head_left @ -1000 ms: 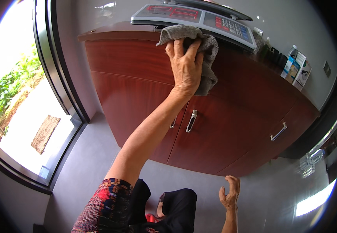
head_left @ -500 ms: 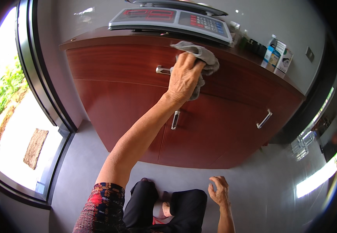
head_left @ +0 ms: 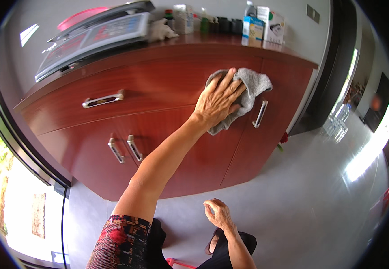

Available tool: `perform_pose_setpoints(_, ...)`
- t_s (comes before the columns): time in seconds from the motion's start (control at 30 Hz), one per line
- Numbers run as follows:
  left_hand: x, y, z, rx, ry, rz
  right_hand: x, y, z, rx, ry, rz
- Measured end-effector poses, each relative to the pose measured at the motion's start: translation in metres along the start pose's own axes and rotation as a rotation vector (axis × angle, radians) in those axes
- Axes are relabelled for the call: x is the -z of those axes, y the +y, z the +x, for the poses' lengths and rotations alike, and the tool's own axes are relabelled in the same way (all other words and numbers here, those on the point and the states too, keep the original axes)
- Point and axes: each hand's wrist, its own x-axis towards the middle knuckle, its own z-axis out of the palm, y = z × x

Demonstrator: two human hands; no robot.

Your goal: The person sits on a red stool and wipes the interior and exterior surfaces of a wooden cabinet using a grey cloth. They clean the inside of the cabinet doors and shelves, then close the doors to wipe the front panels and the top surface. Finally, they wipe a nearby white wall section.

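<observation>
Left hand (head_left: 217, 101), spread, presses grey cloth (head_left: 254, 85) to red-brown wooden cabinet (head_left: 208, 161) beside silver bar handle (head_left: 260, 114); right hand (head_left: 220, 214) apart, half-curled.

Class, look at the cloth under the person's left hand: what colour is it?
The cloth is grey, seen best in the head view.

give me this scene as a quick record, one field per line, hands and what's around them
left hand: fingers extended, holding grey cloth against the cabinet front
right hand: loosely curled, nothing visible in it, away from the cabinet
furniture: reddish-brown cabinet
nearest handle: upright metal handle, just right of the cloth
cabinet top, left: digital scale
cabinet top, right: blue-and-yellow box beside white box
floor: grey, shiny
</observation>
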Motion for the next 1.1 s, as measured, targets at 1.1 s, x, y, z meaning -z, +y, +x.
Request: perform_pose_setpoints(1.1, -0.134, 0.131, -0.213, -0.577, -0.475, 0.213, 0.007, 0.081, -0.027, -0.469, -0.500, -0.323)
